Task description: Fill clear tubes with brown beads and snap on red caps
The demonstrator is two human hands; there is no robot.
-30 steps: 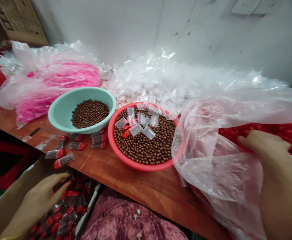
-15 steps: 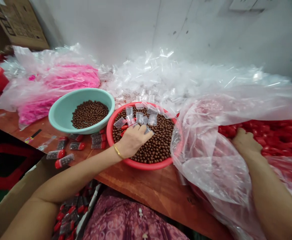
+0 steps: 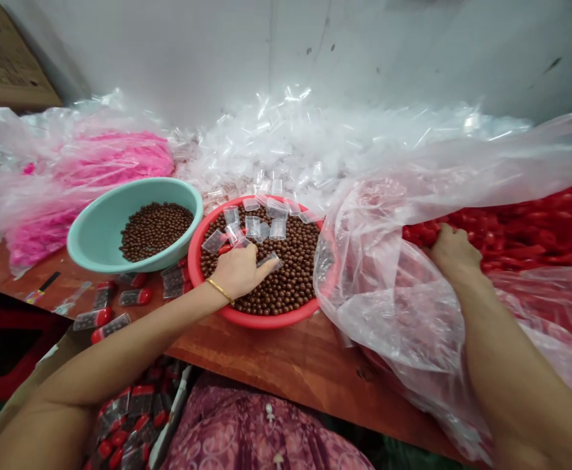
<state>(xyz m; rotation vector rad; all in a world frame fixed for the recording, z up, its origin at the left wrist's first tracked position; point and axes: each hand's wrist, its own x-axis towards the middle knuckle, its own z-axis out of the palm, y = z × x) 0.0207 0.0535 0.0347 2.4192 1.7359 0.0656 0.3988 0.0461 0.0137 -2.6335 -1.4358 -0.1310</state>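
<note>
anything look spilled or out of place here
Slightly untidy: the translucent plastic bag droops across the right rim of the red basin, and several red-capped tubes lie at mixed angles on the wooden tabletop. No brown beads appear spilled.

"Where's the glare?"

"On the clear plastic pile (image 3: 290, 143): pale streaks, plus 1 bright spot at right. The wall (image 3: 207, 52) is softly lit."

"Shadows?"

"Deep below the table (image 3: 286, 356), at left."

"Sharpness?"

"Beads (image 3: 286, 284) fairly crisp; red pieces (image 3: 550, 222) smear toward the right edge. The upper right corner dims; margins look stretched."
</note>
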